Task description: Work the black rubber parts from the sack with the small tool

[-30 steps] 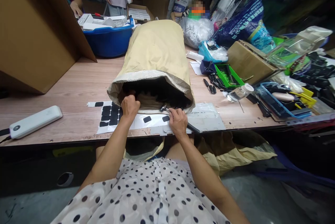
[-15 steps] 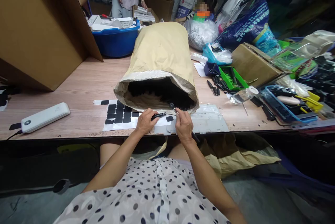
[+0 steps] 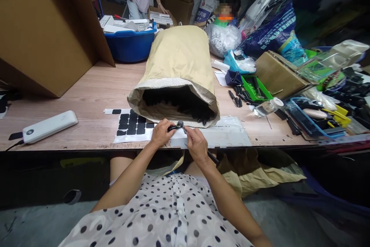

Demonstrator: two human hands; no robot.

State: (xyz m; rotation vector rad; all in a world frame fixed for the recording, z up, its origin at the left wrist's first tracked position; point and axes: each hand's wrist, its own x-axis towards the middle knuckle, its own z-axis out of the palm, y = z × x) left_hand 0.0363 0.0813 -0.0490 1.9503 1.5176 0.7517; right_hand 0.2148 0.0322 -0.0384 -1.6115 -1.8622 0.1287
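Note:
My left hand (image 3: pixel 160 133) is closed round a slim black pen-like piece (image 3: pixel 172 128), its free end pointing right. My right hand (image 3: pixel 197 143) grips a round-headed tool (image 3: pixel 214 158); its black handle sticks out behind the palm, and a short metal shaft leads to the dark head. That head is at the tip of the black piece, apparently touching it. Just behind both hands lies an open tan sack (image 3: pixel 179 54), its dark mouth facing me and black bristly-looking things inside. Beside my left hand is a white sheet of black rounded-square stickers (image 3: pixel 132 126).
A white power bank (image 3: pixel 49 126) with a cable lies left, near a big cardboard box (image 3: pixel 43 39). Behind stands a blue basin (image 3: pixel 130 46) of white boxes. At right are a green tray (image 3: pixel 256 87), a clear bottle (image 3: pixel 267 107) and a blue-edged tray (image 3: pixel 315 118). People are beyond the table.
My right hand has moved left and slightly down, bringing the tool's round head to the tip of the black piece. My left hand has stayed almost in place.

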